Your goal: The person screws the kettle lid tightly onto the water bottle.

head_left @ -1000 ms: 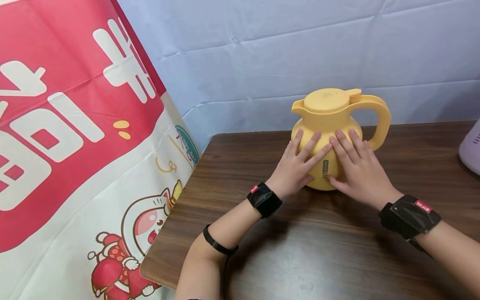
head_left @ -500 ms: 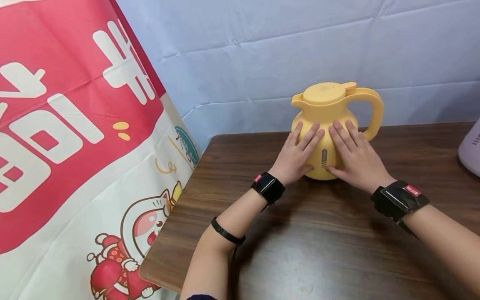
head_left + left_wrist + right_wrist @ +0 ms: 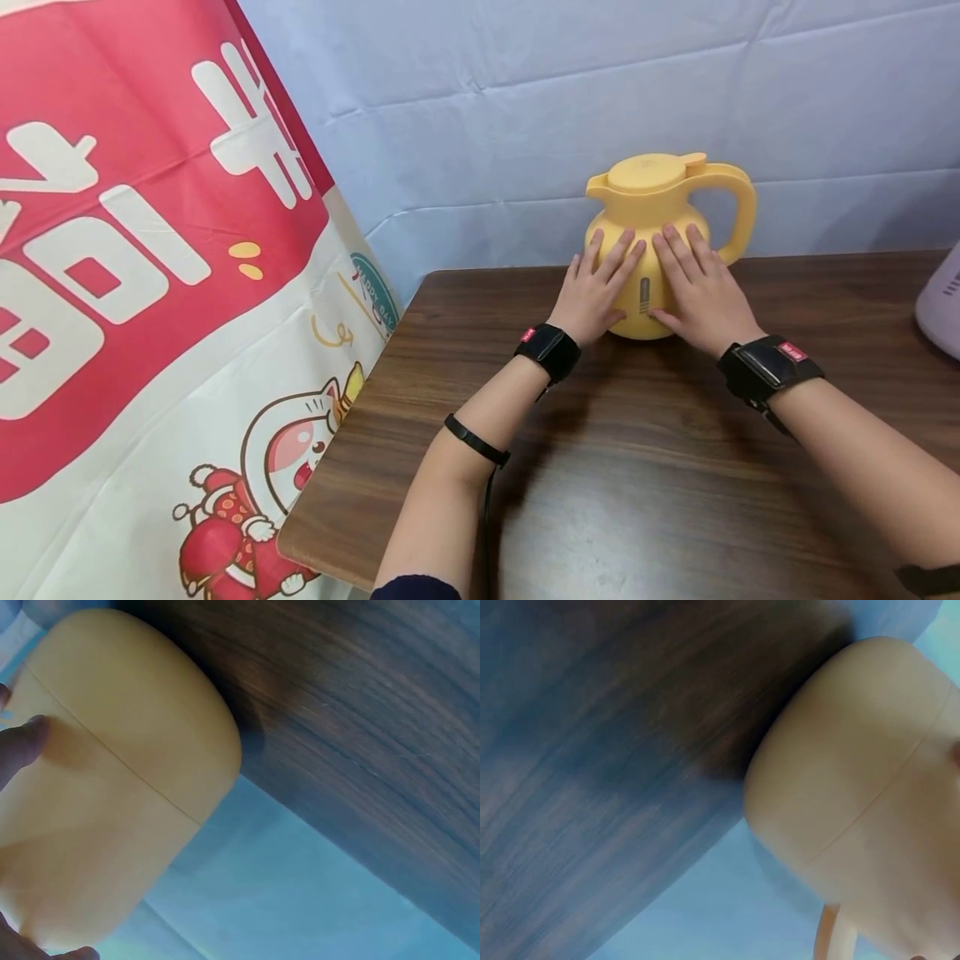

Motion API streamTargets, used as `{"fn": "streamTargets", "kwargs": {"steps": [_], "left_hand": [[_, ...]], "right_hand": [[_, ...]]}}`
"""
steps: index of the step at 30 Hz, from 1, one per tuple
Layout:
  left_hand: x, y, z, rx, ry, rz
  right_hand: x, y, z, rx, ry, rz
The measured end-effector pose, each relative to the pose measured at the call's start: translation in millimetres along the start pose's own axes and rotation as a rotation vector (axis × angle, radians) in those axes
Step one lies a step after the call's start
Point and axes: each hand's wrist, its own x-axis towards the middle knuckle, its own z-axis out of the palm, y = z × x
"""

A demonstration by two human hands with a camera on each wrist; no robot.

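Observation:
A yellow jug with a lid, a spout to the left and a looped handle to the right stands upright near the back of the table. Spread, straight fingers of my left hand rest against the front left of its body. My right hand lies the same way on the front right, below the handle. A small grey label shows between the two thumbs. In the left wrist view the jug's rounded lower body fills the left side, a thumb touching it. The right wrist view shows the jug's base and part of the handle.
The dark wood table ends at a pale blue cloth backdrop just behind the jug. A lilac object, partly cut off, stands at the right edge. A red and white printed banner hangs on the left.
The yellow jug has slid back toward the backdrop, away from me. Both hands have moved with it, keeping their straight fingers against its front.

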Motion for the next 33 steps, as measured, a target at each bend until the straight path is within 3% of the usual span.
{"fn": "streamTargets", "kwargs": {"steps": [11, 33], "left_hand": [[20.6, -0.9, 6.2, -0.003, -0.034, -0.071], [44.1, -1.8, 24.1, -0.02, -0.102, -0.169]], "right_hand": [[14.4, 8.2, 6.3, -0.016, -0.039, 0.094], [29.9, 16.9, 25.7, -0.023, -0.083, 0.233]]}}
